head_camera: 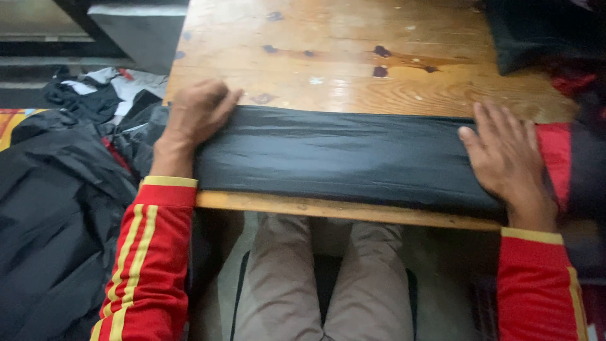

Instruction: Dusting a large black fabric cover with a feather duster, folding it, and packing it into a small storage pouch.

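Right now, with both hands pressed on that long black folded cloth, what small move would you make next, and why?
Probably slide both hands inward along the black folded cloth to smooth it. The left hand presses one end and the right hand lies flat on the other, while the middle, spread across the wooden table, shows faint creases.

Both arms reach forward from the body, 1 on each side, in red sleeves with yellow cuffs; the left sleeve also shows 2 yellow stripes along its length. The left hand [199, 113] lies palm down at the left end of the folded black cloth [341, 158], fingers curled loosely over the cloth's far edge, wrist straight. The right hand [505, 158] lies flat and open at the cloth's right end, fingers spread and pointing away from the body, thumb angled inward. Neither hand has a closed grip on the cloth. Below the cloth, 2 knees in beige trousers sit together.
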